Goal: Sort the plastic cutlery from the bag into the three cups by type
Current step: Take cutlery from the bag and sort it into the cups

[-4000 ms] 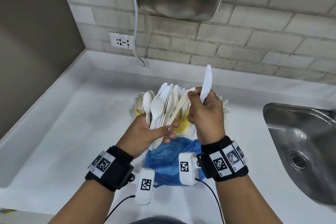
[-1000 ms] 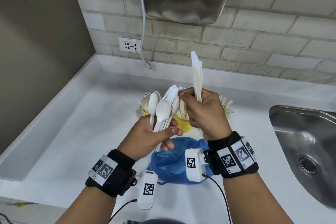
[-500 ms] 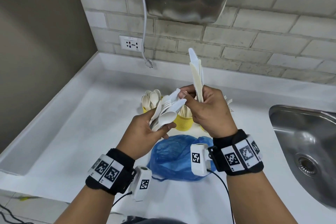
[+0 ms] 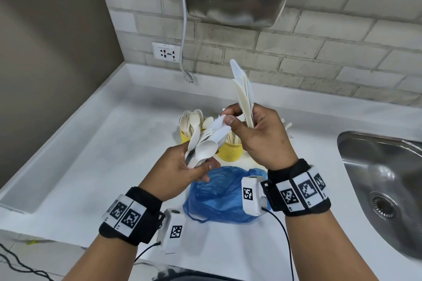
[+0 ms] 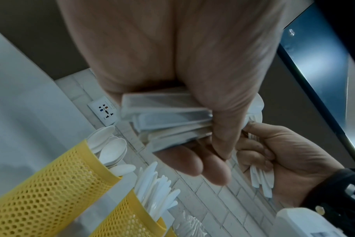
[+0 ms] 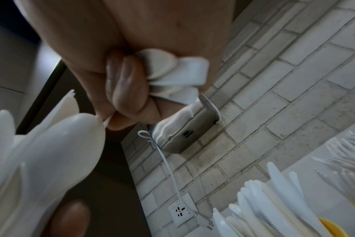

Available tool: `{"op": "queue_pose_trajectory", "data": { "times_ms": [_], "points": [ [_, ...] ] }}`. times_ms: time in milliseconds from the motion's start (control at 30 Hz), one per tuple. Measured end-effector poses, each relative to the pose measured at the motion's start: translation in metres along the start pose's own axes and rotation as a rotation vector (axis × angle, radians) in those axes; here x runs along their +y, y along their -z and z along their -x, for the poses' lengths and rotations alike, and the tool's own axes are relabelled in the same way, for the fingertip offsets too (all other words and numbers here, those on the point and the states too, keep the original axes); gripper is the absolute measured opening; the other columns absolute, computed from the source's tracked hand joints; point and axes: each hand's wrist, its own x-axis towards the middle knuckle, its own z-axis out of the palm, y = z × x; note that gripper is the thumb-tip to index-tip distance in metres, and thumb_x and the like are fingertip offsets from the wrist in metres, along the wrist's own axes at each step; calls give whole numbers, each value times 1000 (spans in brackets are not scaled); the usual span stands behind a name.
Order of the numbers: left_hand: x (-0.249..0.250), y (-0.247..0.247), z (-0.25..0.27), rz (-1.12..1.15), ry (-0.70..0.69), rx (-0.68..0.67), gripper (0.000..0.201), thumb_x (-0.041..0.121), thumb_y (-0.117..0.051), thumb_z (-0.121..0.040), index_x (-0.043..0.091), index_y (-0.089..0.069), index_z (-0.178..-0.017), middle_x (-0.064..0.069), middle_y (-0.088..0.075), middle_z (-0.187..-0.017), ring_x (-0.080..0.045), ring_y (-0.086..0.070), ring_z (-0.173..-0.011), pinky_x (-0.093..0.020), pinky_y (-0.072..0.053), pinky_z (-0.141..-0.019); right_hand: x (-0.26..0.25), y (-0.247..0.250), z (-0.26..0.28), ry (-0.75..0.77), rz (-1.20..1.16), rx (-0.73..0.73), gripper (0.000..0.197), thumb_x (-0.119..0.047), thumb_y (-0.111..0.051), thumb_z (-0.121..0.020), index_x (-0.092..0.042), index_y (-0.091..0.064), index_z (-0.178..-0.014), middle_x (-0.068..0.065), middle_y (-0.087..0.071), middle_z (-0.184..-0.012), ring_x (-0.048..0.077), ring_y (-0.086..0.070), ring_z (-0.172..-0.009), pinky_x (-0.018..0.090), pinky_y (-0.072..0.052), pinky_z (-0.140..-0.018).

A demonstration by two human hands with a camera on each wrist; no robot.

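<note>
Knives pulled from a mixed bundle, both hands full above the cups

Head view: right hand [image 4: 262,137] clamps upright knives [image 4: 243,95] while its thumb and forefinger pinch one more knife [image 4: 219,123] from the bundle [image 4: 203,146] gripped by the left hand [image 4: 180,171]; both hover over the cups [image 4: 229,150], bag [image 4: 219,194] just in front of them; a hard tug could drag a spoon [image 4: 205,149] loose. Left wrist view: thumb [image 5: 225,128] presses the fanned handles [image 5: 162,118]; loosening it would likely spill them over the spoon cup [image 5: 51,184]. Right wrist view: fingers [image 6: 124,89] curl round handle ends [image 6: 172,72]; reaching for another may let the held knives slide.
</note>
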Motion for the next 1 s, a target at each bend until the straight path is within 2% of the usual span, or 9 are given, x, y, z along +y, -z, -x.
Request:
{"op": "queue_pose_trajectory", "data": {
  "times_ms": [67, 167, 267, 400, 567, 700, 833, 933, 1000],
  "points": [
    [-1, 1, 1, -12, 4, 11, 15, 19, -74, -94, 14, -73, -108, 5, -79, -91, -21, -76, -72, -29, -62, -72, -1, -2, -1, 1, 8, 22, 8, -5, -68, -96, -11, -73, -94, -3, -71, -83, 0, -60, -64, 11, -43, -63],
    [-4, 3, 3, -46, 5, 28, 14, 19, -74, -94, 16, -72, -108, 5, -79, -94, -21, -74, -68, -27, -58, -65, -3, -2, -5, 47, 29, 77, 11, -2, -64, -97, -10, -70, -92, -2, -70, -84, 3, -63, -79, 20, -48, -78],
    [-5, 3, 5, -62, 9, 40, 15, 19, -74, -94, 17, -72, -110, 7, -79, -95, -19, -73, -66, -27, -58, -64, -4, 1, -7, 49, 111, 11, 8, -5, -64, -98, -7, -71, -95, -20, -63, -72, -1, -56, -67, 13, -41, -69],
    [-3, 2, 4, -70, 11, 41, 15, 21, -75, -94, 18, -73, -108, 8, -79, -99, -18, -73, -66, -26, -57, -64, -4, 4, -6, 30, 129, -106, 8, -8, -67, -98, -8, -73, -102, -21, -64, -72, -2, -58, -62, 9, -39, -64],
    [-2, -4, 0, -71, -2, 20, 15, 22, -74, -94, 18, -72, -109, 9, -79, -93, -19, -74, -69, -27, -58, -65, -2, 8, -4, 85, 190, -44, 7, -14, -68, -94, -19, -72, -95, -2, -73, -92, 13, -67, -89, 33, -53, -82],
    [-1, -8, -2, -55, -11, 9, 16, 19, -73, -95, 19, -70, -110, 6, -79, -94, -23, -73, -68, -32, -60, -67, 5, 11, -5, 86, 173, 41, 8, -19, -62, -94, -15, -68, -95, 4, -71, -92, 23, -67, -90, 45, -53, -86],
    [0, -11, -2, -55, -3, 16, 17, 19, -73, -95, 20, -68, -110, 6, -79, -92, -27, -72, -68, -38, -61, -68, 7, 15, -6, 86, 143, 178, 8, -18, -58, -96, -16, -65, -97, -2, -68, -88, 19, -64, -85, 40, -53, -81],
    [2, -11, -4, -63, -6, 5, 19, 20, -72, -95, 22, -67, -113, 6, -79, -94, -29, -72, -67, -41, -62, -69, 9, 13, -6, 69, 51, 286, 7, -18, -60, -98, -20, -63, -103, -7, -60, -80, 15, -54, -68, 32, -46, -70],
    [4, -11, -5, -65, -8, -2, 19, 21, -72, -95, 22, -67, -114, 7, -79, -94, -30, -71, -67, -40, -62, -69, 11, 11, -6, -23, -71, 286, 16, -23, -65, -96, -19, -63, -112, -6, -58, -74, 10, -52, -59, 25, -43, -61]
  ]
}}
